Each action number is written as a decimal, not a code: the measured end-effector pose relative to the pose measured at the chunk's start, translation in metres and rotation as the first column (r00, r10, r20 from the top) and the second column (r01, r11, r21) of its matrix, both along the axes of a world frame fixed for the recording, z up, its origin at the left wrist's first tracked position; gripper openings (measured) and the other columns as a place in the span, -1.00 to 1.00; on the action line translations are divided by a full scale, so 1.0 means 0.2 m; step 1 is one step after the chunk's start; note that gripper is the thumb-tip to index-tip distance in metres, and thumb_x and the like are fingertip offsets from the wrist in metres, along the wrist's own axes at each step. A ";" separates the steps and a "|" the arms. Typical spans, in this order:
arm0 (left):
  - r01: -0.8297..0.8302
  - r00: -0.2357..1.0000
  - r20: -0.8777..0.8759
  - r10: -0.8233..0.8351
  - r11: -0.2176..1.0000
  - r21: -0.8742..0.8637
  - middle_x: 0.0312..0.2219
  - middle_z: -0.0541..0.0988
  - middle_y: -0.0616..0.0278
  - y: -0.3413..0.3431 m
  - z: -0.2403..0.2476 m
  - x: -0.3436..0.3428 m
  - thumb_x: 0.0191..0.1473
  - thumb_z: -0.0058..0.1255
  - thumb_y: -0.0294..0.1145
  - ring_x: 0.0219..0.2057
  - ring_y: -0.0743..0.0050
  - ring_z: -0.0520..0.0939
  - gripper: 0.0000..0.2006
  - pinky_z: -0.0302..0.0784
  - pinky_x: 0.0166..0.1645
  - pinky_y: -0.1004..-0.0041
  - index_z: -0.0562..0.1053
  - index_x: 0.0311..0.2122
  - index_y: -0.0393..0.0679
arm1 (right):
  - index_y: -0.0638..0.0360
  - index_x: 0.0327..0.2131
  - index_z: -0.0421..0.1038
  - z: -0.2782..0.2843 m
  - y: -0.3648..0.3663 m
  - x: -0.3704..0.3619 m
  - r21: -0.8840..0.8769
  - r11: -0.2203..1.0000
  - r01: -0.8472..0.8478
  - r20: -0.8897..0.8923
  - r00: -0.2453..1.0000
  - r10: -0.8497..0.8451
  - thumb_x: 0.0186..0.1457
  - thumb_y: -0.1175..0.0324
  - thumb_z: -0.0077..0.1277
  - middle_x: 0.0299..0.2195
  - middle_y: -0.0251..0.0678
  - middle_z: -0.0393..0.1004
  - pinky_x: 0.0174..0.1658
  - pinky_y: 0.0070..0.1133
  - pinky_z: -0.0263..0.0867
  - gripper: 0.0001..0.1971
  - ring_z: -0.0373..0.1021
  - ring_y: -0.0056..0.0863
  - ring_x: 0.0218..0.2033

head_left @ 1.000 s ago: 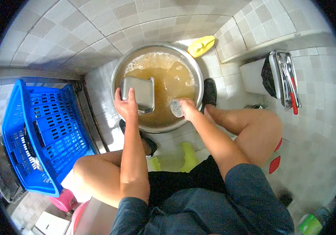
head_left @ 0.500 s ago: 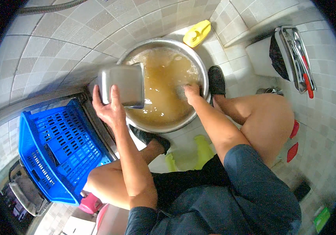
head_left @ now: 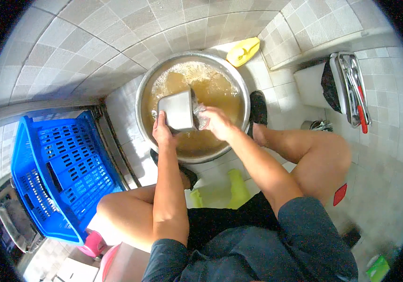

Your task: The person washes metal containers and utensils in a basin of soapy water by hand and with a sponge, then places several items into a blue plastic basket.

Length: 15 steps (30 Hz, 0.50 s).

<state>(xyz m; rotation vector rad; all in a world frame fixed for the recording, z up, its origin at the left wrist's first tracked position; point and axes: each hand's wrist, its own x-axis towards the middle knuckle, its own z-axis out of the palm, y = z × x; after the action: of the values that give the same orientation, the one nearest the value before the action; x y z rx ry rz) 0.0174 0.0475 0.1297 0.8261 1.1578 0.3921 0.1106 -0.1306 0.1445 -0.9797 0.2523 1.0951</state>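
Note:
A deep rectangular stainless steel pan (head_left: 175, 111) is tilted on its side over a big round metal basin (head_left: 141, 127) of cloudy brown, sudsy water. Its rim faces right. My left hand (head_left: 163, 131) grips the pan from its near left side, thumb lying up along the outer wall. At the pan's mouth, my right hand (head_left: 216, 123) is closed on a crumpled silvery scourer (head_left: 201, 117), pressed to the rim or just inside it. The pan's inside is mostly hidden from this view.
A yellow bottle (head_left: 243, 51) lies behind the basin by the wall. A blue plastic crate (head_left: 77, 164) stands at left. At right, a metal tray (head_left: 347, 89) holds several utensils, some red-handled. Under me is a lime-green stool (head_left: 236, 188).
The pan has come right and down, its open side still facing right. My right hand has lifted the scourer out of the water at the basin's right and brought it to the pan.

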 end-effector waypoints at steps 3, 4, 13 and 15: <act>-0.043 0.997 0.047 0.062 0.942 -0.334 -0.20 0.59 0.24 -0.04 -0.04 0.04 0.17 0.01 -0.09 -0.23 0.20 0.62 -0.65 0.57 -0.26 0.18 0.47 -0.07 -0.11 | 0.28 -0.18 0.43 0.07 0.08 -0.18 -0.234 0.967 -0.099 0.640 0.733 0.230 0.17 0.19 -0.07 -0.33 -0.11 0.54 -0.24 -0.28 0.35 -0.68 0.47 -0.22 -0.34; -0.084 0.983 0.110 0.147 0.892 -0.444 -0.17 0.58 0.27 -0.04 -0.05 0.02 0.16 0.02 -0.10 -0.24 0.21 0.62 -0.69 0.55 -0.27 0.21 0.48 -0.08 -0.04 | 0.30 -0.19 0.42 0.13 0.12 -0.24 -0.323 0.943 -0.083 0.740 0.599 0.306 0.19 0.15 -0.08 -0.34 -0.05 0.53 -0.23 -0.25 0.34 -0.65 0.46 -0.14 -0.34; 0.310 0.936 0.022 -0.352 0.790 -0.529 -0.11 0.56 0.33 0.01 0.08 0.00 0.15 -0.12 0.12 -0.12 0.24 0.55 -0.58 0.49 -0.15 -0.03 0.44 -0.01 0.11 | 0.22 -0.38 0.47 0.10 -0.06 -0.10 -0.754 0.655 0.049 0.567 -0.454 0.687 -0.04 0.39 -0.05 -0.30 -0.12 0.50 0.30 -0.13 -0.04 -0.84 0.35 -0.12 0.05; 0.352 0.930 0.134 -0.341 0.731 -0.584 -0.08 0.52 0.27 -0.04 0.07 0.06 0.13 -0.12 0.21 -0.13 0.19 0.54 -0.50 0.50 -0.13 -0.03 0.41 -0.02 0.05 | 0.23 -0.42 0.44 0.04 -0.10 -0.02 -0.688 0.725 0.004 0.659 -0.416 0.627 -0.05 0.43 -0.03 -0.44 -0.07 0.50 0.01 -0.17 0.33 -0.89 0.47 -0.06 -0.24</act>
<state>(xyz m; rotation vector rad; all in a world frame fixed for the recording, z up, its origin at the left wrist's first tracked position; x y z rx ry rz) 0.0286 0.0388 0.1435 0.4507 0.9933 -0.2848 0.1057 -0.1509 0.1530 -2.2117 -1.5403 0.2960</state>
